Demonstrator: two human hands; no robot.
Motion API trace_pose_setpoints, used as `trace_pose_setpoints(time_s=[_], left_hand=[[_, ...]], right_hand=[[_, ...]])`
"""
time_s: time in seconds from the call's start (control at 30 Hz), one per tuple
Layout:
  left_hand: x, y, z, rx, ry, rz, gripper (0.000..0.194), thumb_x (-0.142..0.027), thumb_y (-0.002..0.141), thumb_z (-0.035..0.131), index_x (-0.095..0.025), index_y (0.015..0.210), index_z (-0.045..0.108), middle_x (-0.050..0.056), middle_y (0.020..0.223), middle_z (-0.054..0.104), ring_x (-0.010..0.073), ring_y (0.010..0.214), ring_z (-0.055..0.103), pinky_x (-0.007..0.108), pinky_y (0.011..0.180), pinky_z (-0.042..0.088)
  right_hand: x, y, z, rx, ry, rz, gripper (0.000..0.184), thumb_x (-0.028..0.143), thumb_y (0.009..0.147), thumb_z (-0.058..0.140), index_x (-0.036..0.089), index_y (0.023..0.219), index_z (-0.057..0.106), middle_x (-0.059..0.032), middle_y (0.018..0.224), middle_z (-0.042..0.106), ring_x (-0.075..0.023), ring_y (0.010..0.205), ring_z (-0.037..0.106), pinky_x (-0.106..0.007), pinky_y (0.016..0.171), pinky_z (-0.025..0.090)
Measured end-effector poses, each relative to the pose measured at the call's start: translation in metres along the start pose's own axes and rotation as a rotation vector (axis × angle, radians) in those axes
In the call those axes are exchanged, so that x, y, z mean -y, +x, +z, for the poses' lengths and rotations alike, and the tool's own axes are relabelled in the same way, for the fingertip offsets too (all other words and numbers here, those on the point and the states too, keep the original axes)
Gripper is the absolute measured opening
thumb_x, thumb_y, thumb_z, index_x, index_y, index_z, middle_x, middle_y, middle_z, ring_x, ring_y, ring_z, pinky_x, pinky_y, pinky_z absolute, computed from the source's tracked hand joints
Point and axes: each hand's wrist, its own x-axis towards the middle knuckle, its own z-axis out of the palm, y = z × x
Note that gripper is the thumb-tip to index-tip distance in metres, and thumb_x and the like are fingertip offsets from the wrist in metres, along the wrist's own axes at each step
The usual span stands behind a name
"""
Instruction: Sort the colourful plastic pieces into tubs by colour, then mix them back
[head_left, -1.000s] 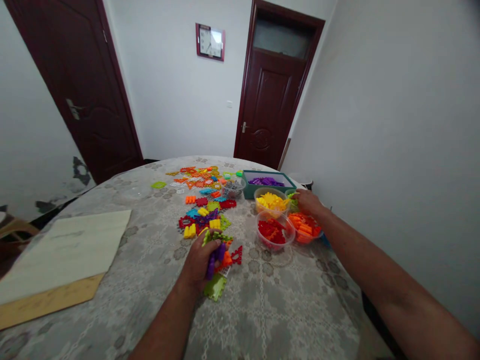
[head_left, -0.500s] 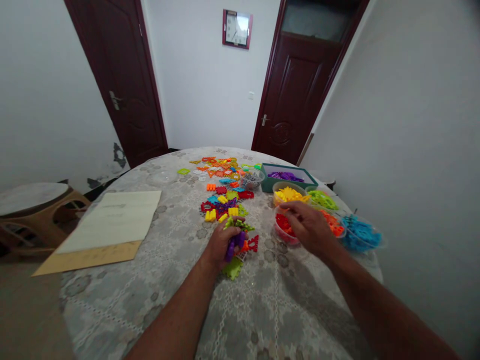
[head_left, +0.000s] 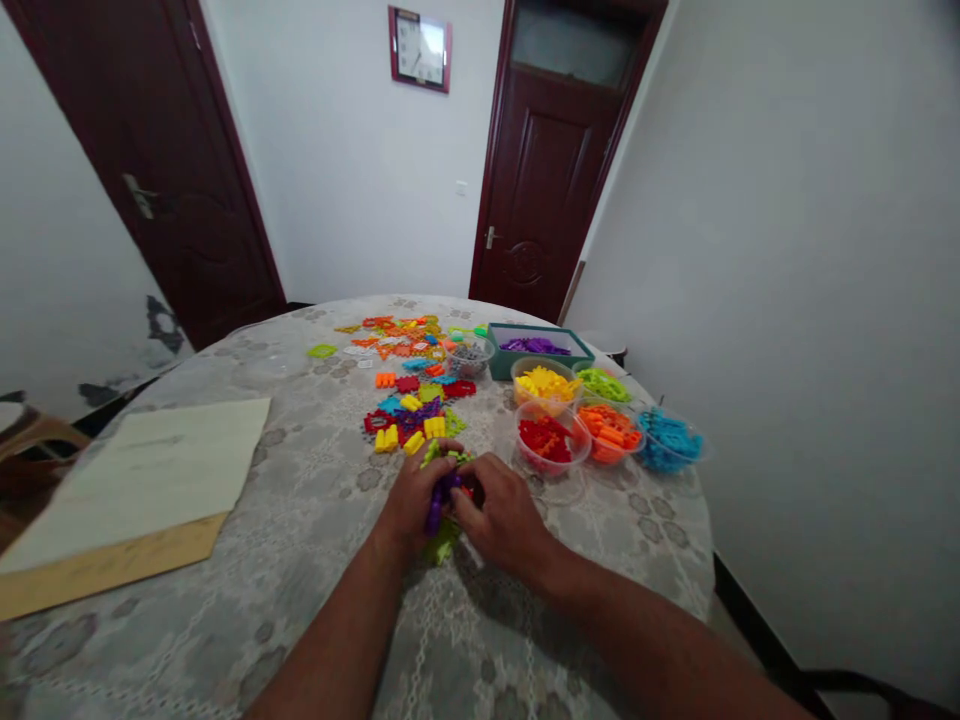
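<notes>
My left hand (head_left: 409, 500) is closed around a small assembly of interlocking plastic building pieces (head_left: 441, 494), with purple and light green parts showing. From the right, my right hand (head_left: 504, 512) presses its curled fingers against the same assembly. A bit of red shows between the hands; whether it is a separate piece is hidden by the fingers. Below them a light green piece (head_left: 442, 543) sticks out toward me. Just beyond my hands lies a colourful group of joined pieces (head_left: 420, 412) with yellow blocks (head_left: 386, 438) on it.
To the right stand clear bowls of red (head_left: 546, 440), yellow (head_left: 546, 385), orange (head_left: 609, 430), green (head_left: 602, 386) and blue pieces (head_left: 670, 440). Behind them is a green box (head_left: 501, 367) with purple pieces. Loose orange pieces (head_left: 397, 335) lie farther back; paper sheets (head_left: 150, 470) are at left.
My right hand has left the bowl of red pieces and moved left to meet the assembly in my left hand. The view has turned somewhat to the right.
</notes>
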Motion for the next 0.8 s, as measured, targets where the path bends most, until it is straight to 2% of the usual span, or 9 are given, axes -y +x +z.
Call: trace_pose_setpoints(time_s=[0.13,0.3,0.37,0.43,0.53,0.6,0.67,0.7,0.8], left_hand=[[0.000,-0.001,0.000,-0.006,0.011,-0.039,0.037,-0.037,0.074,0.079,-0.018,0.105,0.069,0.000,0.079,0.068,0.0161,0.064,0.065,0.024,0.055,0.048],[-0.004,0.000,0.000,-0.124,-0.009,-0.023,0.039,-0.031,0.071,0.078,-0.019,0.106,0.066,-0.003,0.073,0.063,0.0121,0.056,0.058,0.019,0.045,0.040],[-0.004,0.001,-0.001,-0.129,-0.039,-0.013,0.039,-0.029,0.070,0.077,-0.019,0.106,0.065,-0.002,0.072,0.063,0.0114,0.053,0.056,0.018,0.042,0.038],[-0.003,0.002,-0.002,-0.100,-0.056,-0.011,0.038,-0.030,0.072,0.075,-0.019,0.107,0.064,-0.002,0.069,0.064,0.0103,0.048,0.051,0.017,0.040,0.035],[0.001,0.004,-0.004,-0.070,-0.056,-0.019,0.037,-0.031,0.074,0.074,-0.019,0.107,0.062,0.000,0.068,0.066,0.0108,0.048,0.052,0.017,0.040,0.036],[0.002,0.005,-0.006,-0.065,-0.046,-0.030,0.038,-0.032,0.074,0.074,-0.019,0.107,0.061,0.000,0.066,0.066,0.0109,0.048,0.053,0.017,0.040,0.035],[0.003,0.006,-0.007,-0.052,-0.040,-0.051,0.040,-0.034,0.073,0.074,-0.019,0.108,0.061,0.000,0.066,0.066,0.0102,0.046,0.050,0.016,0.039,0.034],[0.004,0.006,-0.007,-0.046,-0.042,-0.059,0.041,-0.035,0.073,0.074,-0.019,0.109,0.061,0.000,0.065,0.066,0.0101,0.045,0.050,0.016,0.039,0.034],[0.005,0.008,-0.008,-0.030,-0.061,-0.060,0.044,-0.038,0.074,0.077,-0.018,0.109,0.061,0.002,0.066,0.067,0.0110,0.047,0.052,0.017,0.039,0.034]], right_hand=[[0.003,-0.002,-0.005,-0.026,0.100,0.078,0.013,0.012,0.084,0.065,0.021,0.092,0.064,0.0012,0.084,0.063,-0.0154,0.075,0.058,-0.028,0.070,0.043],[0.003,-0.001,-0.026,-0.006,0.151,0.132,0.009,0.015,0.086,0.062,0.021,0.092,0.066,0.0020,0.081,0.063,-0.0144,0.073,0.058,-0.026,0.068,0.042],[0.003,0.003,-0.041,0.051,0.128,0.148,0.009,0.015,0.087,0.062,0.020,0.093,0.067,0.0020,0.080,0.065,-0.0143,0.072,0.059,-0.026,0.067,0.042],[-0.001,0.013,-0.061,0.177,0.070,0.139,0.008,0.016,0.087,0.063,0.021,0.091,0.068,0.0024,0.077,0.066,-0.0139,0.070,0.059,-0.025,0.063,0.040],[-0.016,0.048,-0.093,0.321,-0.051,0.088,0.005,0.018,0.086,0.066,0.021,0.087,0.070,0.0025,0.074,0.068,-0.0132,0.066,0.060,-0.023,0.058,0.037],[-0.031,0.083,-0.114,0.250,-0.125,0.101,0.005,0.016,0.082,0.069,0.020,0.083,0.072,0.0016,0.076,0.070,-0.0130,0.067,0.061,-0.022,0.059,0.039],[-0.047,0.123,-0.134,0.140,-0.146,0.250,0.003,0.017,0.082,0.071,0.019,0.083,0.073,0.0009,0.073,0.071,-0.0128,0.062,0.062,-0.021,0.056,0.041],[-0.055,0.141,-0.143,-0.001,-0.140,0.348,0.007,0.020,0.083,0.070,0.018,0.088,0.075,0.0002,0.072,0.071,-0.0131,0.059,0.062,-0.022,0.056,0.043],[-0.074,0.178,-0.164,-0.186,-0.158,0.394,0.032,0.022,0.090,0.062,0.013,0.119,0.073,-0.0044,0.081,0.075,-0.0146,0.063,0.066,-0.023,0.059,0.048]])
